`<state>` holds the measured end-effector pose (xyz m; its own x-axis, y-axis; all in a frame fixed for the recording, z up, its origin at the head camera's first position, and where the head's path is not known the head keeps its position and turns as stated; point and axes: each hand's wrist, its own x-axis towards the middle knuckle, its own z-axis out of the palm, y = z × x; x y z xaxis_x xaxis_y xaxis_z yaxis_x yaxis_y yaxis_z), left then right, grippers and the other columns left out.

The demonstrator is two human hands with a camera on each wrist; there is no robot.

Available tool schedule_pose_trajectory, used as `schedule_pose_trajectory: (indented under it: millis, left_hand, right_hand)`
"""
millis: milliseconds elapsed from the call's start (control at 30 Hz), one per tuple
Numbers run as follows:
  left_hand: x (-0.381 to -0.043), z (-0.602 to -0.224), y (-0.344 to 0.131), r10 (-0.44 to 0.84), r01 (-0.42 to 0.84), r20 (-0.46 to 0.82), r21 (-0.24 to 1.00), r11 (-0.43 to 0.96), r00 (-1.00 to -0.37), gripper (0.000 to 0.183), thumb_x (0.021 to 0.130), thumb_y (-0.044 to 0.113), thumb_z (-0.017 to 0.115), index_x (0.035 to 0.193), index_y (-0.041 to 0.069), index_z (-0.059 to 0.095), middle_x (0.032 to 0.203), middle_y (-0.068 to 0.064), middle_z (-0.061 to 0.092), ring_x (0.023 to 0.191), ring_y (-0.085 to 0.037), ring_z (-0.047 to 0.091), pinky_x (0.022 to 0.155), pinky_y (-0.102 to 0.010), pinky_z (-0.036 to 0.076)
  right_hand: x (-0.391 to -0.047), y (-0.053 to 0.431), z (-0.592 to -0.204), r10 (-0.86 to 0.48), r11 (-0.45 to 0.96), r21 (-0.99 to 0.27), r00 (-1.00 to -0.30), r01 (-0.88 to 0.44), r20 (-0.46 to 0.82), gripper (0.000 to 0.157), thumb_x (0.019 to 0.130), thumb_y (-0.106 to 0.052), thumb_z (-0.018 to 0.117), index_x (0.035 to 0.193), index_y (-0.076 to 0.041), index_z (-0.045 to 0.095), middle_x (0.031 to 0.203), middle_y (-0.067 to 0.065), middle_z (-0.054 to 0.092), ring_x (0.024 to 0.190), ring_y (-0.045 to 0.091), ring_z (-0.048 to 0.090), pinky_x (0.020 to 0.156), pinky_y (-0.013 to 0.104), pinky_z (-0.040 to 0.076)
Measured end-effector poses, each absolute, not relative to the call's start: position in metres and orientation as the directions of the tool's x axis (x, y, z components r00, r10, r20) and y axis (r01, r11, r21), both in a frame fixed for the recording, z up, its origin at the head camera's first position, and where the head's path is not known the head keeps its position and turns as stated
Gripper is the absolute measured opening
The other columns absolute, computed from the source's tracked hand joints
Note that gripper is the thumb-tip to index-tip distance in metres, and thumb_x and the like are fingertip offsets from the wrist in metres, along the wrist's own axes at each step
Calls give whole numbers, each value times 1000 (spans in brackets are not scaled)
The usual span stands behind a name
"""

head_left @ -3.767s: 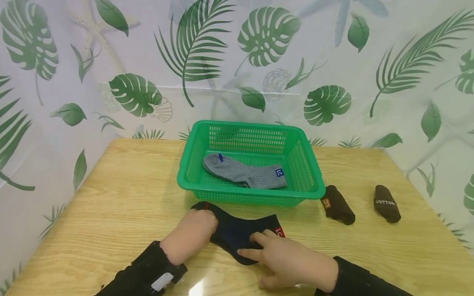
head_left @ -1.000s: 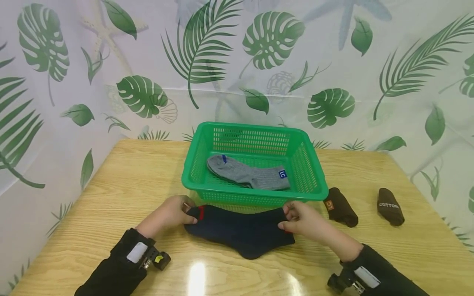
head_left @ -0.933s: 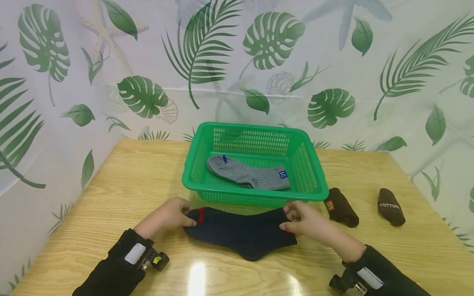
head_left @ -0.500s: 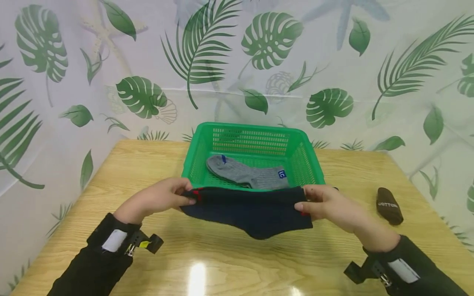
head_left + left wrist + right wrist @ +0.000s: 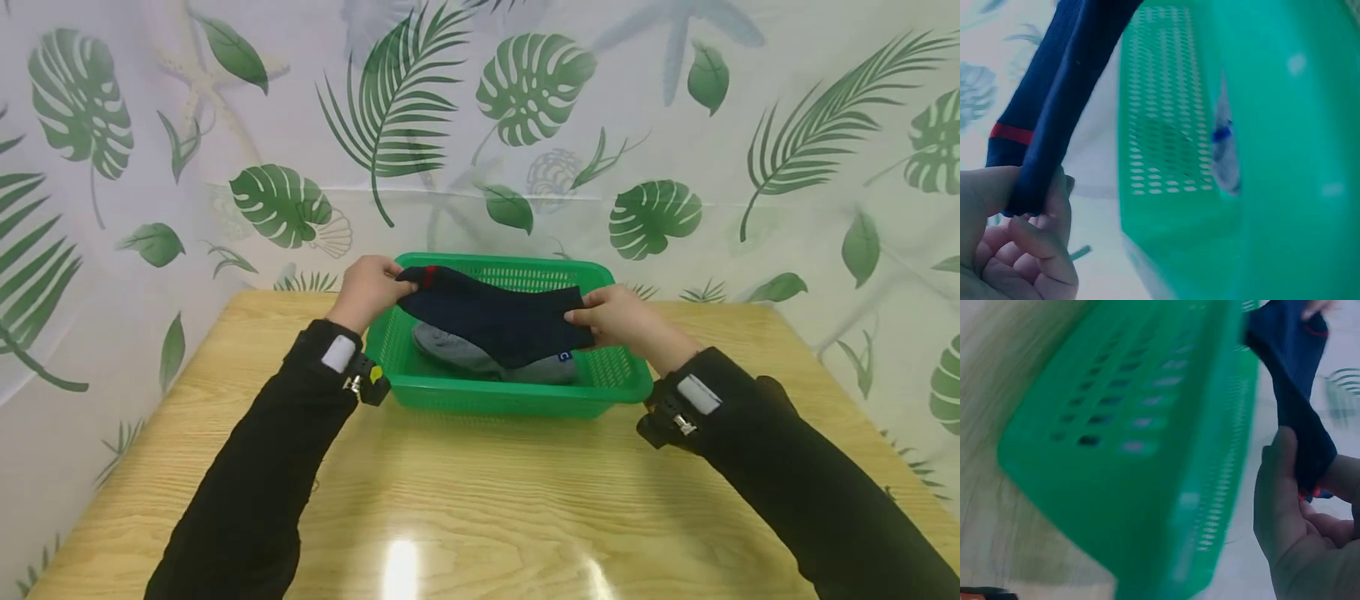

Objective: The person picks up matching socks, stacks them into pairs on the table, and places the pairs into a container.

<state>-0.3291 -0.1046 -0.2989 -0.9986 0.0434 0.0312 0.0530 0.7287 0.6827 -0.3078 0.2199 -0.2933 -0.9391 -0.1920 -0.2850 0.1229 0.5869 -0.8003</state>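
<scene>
A navy sock [image 5: 495, 312] with a red stripe near its toe is stretched sideways above the green basket [image 5: 502, 398]. My left hand [image 5: 371, 292] pinches the toe end between thumb and fingers, as the left wrist view shows too. At the cuff end, my right hand [image 5: 618, 319] pinches the sock, and in the right wrist view its thumb and fingers close on the folded cuff. Beneath the navy sock, a grey sock [image 5: 450, 348] lies in the basket, partly covered from sight.
The basket stands on a wood-grain table [image 5: 480, 483] before a leaf-print cloth [image 5: 450, 150]. My right forearm hides most of the right side, where a bit of a dark rolled sock [image 5: 776, 390] shows behind the sleeve.
Both hands have lifted the navy sock off the table and carried it forward, from in front of the basket to above it. The grey sock has stayed in the basket.
</scene>
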Motion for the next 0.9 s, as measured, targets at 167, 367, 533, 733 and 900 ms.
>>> schedule_pose_trajectory:
  millis: [167, 367, 533, 733, 900]
  left_hand:
    - [-342, -307, -83, 52, 44, 0, 545, 837, -999, 27, 91, 19, 67, 109, 0, 72, 113, -17, 68, 101, -32, 63, 93, -40, 48]
    - [-347, -317, -62, 38, 38, 11, 531, 846, -999, 14, 91, 14, 66, 93, 3, 75, 94, -12, 71, 83, -26, 63, 80, -34, 51]
    - [-347, -336, -55, 2, -5, -9, 650, 760, -1000, 35, 96, 14, 59, 129, 2, 61, 127, -16, 61, 115, -33, 57, 95, -41, 47]
    - [-340, -353, -50, 162, 70, -125, 541, 838, -979, 55, 97, 18, 57, 146, 2, 40, 145, -21, 44, 129, -37, 47, 102, -46, 42]
    - [-331, -357, -42, 347, 263, -266, 305, 915, -899, 64, 96, 24, 62, 153, 19, 32, 160, -18, 13, 144, -43, 16, 108, -56, 32]
  right_hand:
    - [-326, 212, -310, -168, 625, -755, -911, 198, -377, 18, 98, -5, 55, 105, 11, 59, 94, 18, 60, 68, 13, 61, 82, 39, 56]
    - [-335, 210, -318, -145, 750, -642, -906, 162, -399, 51, 99, -5, 52, 142, 15, 34, 138, 33, 42, 103, 34, 63, 80, 35, 55]
    - [-340, 212, -331, -122, 762, -621, -901, 185, -417, 53, 100, -4, 49, 146, 12, 28, 145, 34, 33, 123, 42, 50, 91, 40, 50]
    - [-342, 212, -347, -111, 696, -673, -888, 251, -446, 56, 99, 0, 47, 148, 10, 22, 149, 35, 23, 131, 46, 40, 96, 44, 48]
    - [-342, 212, -347, -87, 693, -682, -911, 235, -402, 55, 100, 0, 46, 149, 7, 22, 151, 33, 20, 131, 44, 40, 96, 45, 47]
